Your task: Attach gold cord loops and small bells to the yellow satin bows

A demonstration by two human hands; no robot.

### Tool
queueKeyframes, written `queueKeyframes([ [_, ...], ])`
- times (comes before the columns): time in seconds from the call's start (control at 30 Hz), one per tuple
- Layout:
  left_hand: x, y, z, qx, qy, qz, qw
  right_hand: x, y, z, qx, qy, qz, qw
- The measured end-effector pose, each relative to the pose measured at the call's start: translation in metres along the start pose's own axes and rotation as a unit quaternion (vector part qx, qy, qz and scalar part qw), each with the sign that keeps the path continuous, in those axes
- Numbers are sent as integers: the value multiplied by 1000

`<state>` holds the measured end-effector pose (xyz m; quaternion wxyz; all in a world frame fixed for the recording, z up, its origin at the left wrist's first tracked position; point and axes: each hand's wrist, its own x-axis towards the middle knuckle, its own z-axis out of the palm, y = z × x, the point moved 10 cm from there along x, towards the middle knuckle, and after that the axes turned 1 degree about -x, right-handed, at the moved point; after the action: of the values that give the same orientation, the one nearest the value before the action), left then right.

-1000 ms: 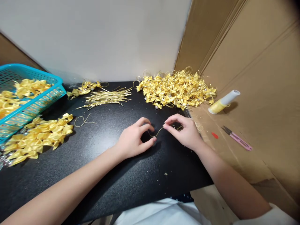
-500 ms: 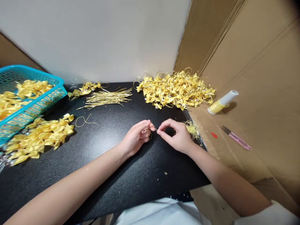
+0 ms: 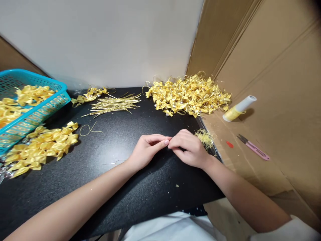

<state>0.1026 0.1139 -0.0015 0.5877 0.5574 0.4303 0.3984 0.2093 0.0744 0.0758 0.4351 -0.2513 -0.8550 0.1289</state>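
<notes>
Above the middle of the black table [image 3: 120, 194], my left hand [image 3: 147, 150] and my right hand [image 3: 188, 147] meet fingertip to fingertip. My left thumb and index finger are pressed together in a pinch. The right fingers are curled over and closed against the left fingertips. What is pinched there is hidden now; a short piece of gold cord showed between the fingertips a moment ago. Behind my hands lies a bundle of cut gold cords [image 3: 115, 104]. One knotted gold cord [image 3: 87, 130] with a loop rests to the left.
Yellow ribbon bows with small bells form a big pile [image 3: 188, 95] at the back right. More bows [image 3: 50, 140] lie beside a blue basket [image 3: 37, 109] at left. On cardboard at right are a spool [image 3: 238, 108], pink-handled snips [image 3: 254, 149] and a red piece [image 3: 229, 144]. Thread scraps [image 3: 205, 138] sit near the table edge.
My fingertips have come together, hiding the gold cord that showed between them. My left thumb now lies along the index finger, and my right fingers have curled inward.
</notes>
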Motion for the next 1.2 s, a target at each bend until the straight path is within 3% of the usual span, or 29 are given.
queueKeyframes([
  [0.2, -1, 7, 4, 74, -34, 36, 996, -1, 6, -3, -20, 26, 19, 999],
  [0.43, -1, 1, 9, 135, -70, 28, 988, -3, 5, 9, -12, -18, 9, 1000],
  [0.5, -2, -3, 7, 143, -63, 20, 987, -3, 9, 8, 9, -14, 37, 999],
  [0.6, -3, -4, 6, 117, -53, 16, 992, -6, 31, 6, 50, -8, 154, 987],
  [0.7, -4, -4, 4, 57, -36, 11, 998, -10, 46, 13, 96, -55, 231, 967],
  [0.83, -3, -2, -1, 16, -3, 8, 1000, -12, 48, 23, 124, -114, 231, 958],
  [1.03, -6, 3, -3, 50, 12, 20, 998, -12, 49, 28, 129, -110, 237, 957],
  [1.2, -11, 4, -10, 90, 66, 25, 993, -12, 50, 25, 102, -88, 239, 961],
])
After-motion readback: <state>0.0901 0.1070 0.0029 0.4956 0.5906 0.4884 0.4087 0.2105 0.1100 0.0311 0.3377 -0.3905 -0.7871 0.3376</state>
